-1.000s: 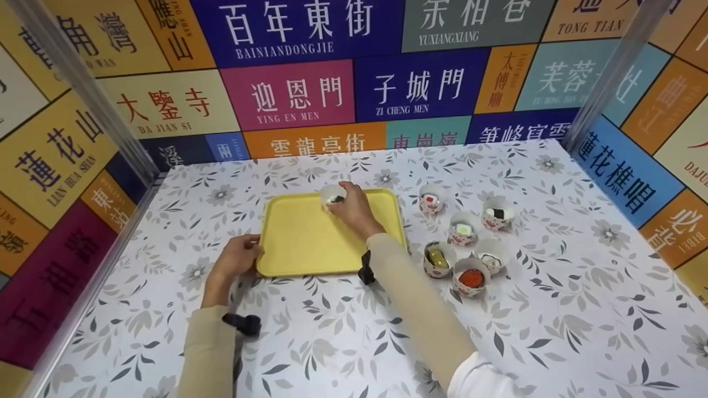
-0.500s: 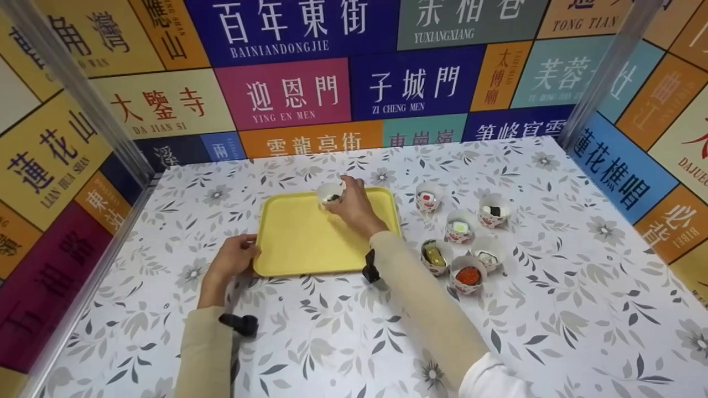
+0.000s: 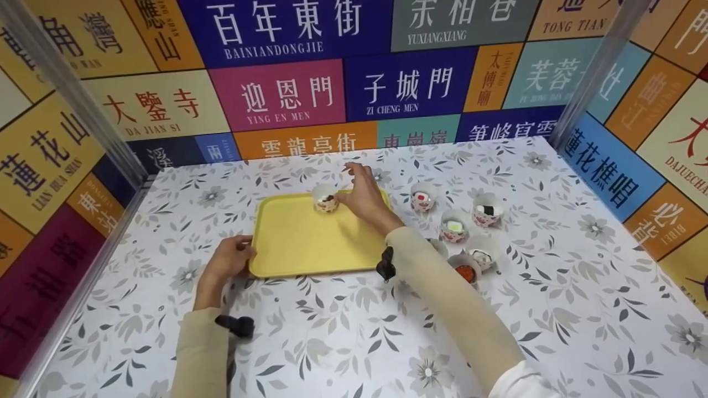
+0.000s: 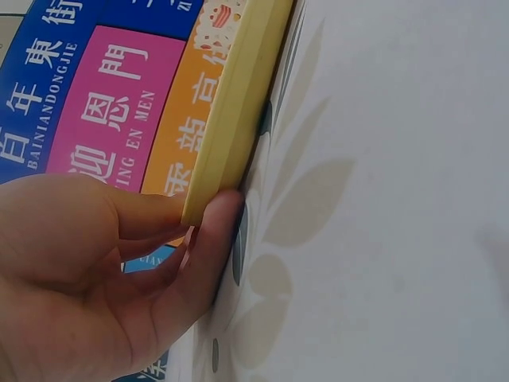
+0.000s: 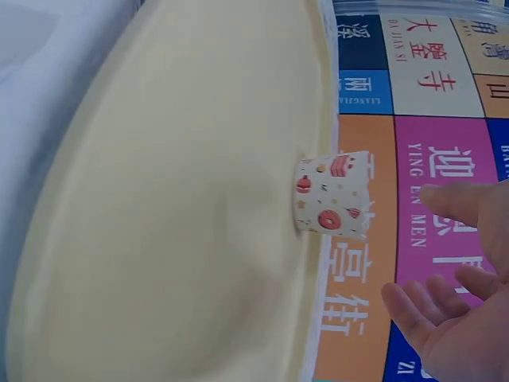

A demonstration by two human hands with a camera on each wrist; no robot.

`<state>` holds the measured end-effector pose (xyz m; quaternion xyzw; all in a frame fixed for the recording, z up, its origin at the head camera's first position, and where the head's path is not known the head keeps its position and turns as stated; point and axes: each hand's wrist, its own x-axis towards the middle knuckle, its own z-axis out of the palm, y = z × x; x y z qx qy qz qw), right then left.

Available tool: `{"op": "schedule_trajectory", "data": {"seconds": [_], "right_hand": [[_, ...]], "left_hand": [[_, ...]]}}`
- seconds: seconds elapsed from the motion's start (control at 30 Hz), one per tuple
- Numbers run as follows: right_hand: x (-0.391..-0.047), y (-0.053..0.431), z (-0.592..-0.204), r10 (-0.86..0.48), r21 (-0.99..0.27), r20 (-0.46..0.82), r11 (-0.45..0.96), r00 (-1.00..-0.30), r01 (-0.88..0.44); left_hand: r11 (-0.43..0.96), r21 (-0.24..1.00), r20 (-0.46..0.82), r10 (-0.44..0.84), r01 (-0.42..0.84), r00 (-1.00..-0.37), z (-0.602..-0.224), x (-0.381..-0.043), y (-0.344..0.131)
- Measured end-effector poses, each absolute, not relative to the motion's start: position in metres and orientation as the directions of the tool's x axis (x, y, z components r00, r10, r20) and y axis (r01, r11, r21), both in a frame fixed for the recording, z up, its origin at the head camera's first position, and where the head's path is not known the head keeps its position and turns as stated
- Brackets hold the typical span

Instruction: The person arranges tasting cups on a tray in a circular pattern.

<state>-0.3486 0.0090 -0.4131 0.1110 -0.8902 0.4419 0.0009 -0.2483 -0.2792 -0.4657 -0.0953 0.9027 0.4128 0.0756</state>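
A yellow tray (image 3: 298, 243) lies on the table. My left hand (image 3: 227, 261) pinches its left edge, and in the left wrist view the thumb is over the rim and a finger (image 4: 211, 247) beneath it. On the tray, near its back edge, stands a small patterned paper cup (image 3: 326, 204) with something white and dark inside. My right hand (image 3: 368, 199) is just right of this cup, fingers spread and holding nothing. In the right wrist view a gap shows between the cup (image 5: 332, 199) and the hand (image 5: 469, 310).
Right of the tray stand several similar cups, one with a red-topped white piece (image 3: 422, 198), one with a dark-banded white piece (image 3: 488, 211), one with orange-red contents (image 3: 466, 273). The right sleeve (image 3: 442, 293) partly covers two. A sign-covered wall (image 3: 287, 94) rises behind the floral-patterned tabletop (image 3: 310, 342).
My right hand has let go of the cup and drawn away to the right, its fingers opening. The cup stays on the tray. My left hand keeps its hold on the tray's edge.
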Motion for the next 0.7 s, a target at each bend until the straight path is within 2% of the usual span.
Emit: {"op": "schedule_trajectory", "data": {"seconds": [0.27, 0.7], "right_hand": [[-0.340, 0.036, -0.395, -0.239, -0.794, 0.144, 0.551, -0.960, -0.256], [-0.329, 0.088, -0.373, -0.220, -0.806, 0.148, 0.538, -0.964, -0.247]], "left_hand": [[0.641, 0.741, -0.188, -0.090, -0.201, -0.978, -0.466, -0.245, -0.279], [0.653, 0.734, -0.183, -0.074, -0.186, -0.980, -0.465, -0.244, -0.279]]}}
